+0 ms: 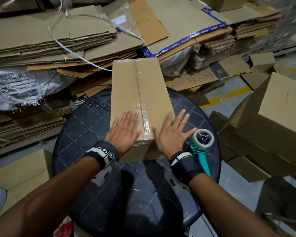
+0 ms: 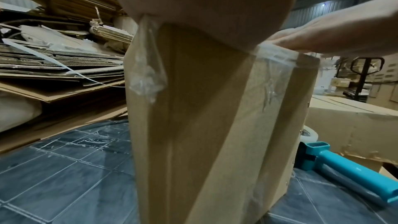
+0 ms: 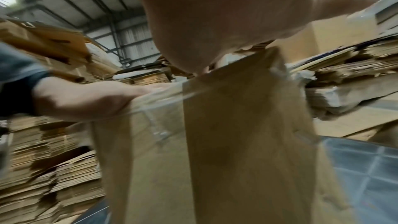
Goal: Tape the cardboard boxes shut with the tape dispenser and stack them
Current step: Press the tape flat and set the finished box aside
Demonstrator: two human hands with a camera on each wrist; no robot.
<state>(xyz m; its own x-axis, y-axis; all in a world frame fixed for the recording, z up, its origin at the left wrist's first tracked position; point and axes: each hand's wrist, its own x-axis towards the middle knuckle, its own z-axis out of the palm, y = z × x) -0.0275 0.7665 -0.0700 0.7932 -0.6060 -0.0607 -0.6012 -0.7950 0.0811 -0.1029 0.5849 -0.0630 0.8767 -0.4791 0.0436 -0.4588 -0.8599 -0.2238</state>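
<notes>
**On the round table: tape pressed down, stacking comes next**

On the dark round table (image 1: 79, 127) a long cardboard box (image 1: 126, 93) lies with its flaps closed. A strip of clear tape (image 1: 144, 117) runs along the middle seam from the far end to the near end and folds over the near edge. The left hand (image 1: 123, 132) lies flat on the box top, left of the seam, with its fingers straight and spread. The right hand (image 1: 171, 132) lies flat on the right side in the same way, partly over the right edge of the box. Neither hand holds anything; both only press on the cardboard.

The tape dispenser (image 1: 201, 144), with its teal handle, lies on the table just beside the right wrist, and nobody holds it.

I judge that the taping of this box is finished, or almost finished, and that the hands are now smoothing the tape near the end. In the left wrist view a loose, wrinkled piece of tape hangs on the near face, so it may need one more press.

The next move, I think, is to take the box by its two long sides and carry it to the closed boxes (image 1: 278, 106) at the right. The box is long, so both hands should hold it evenly to keep it level.
</notes>
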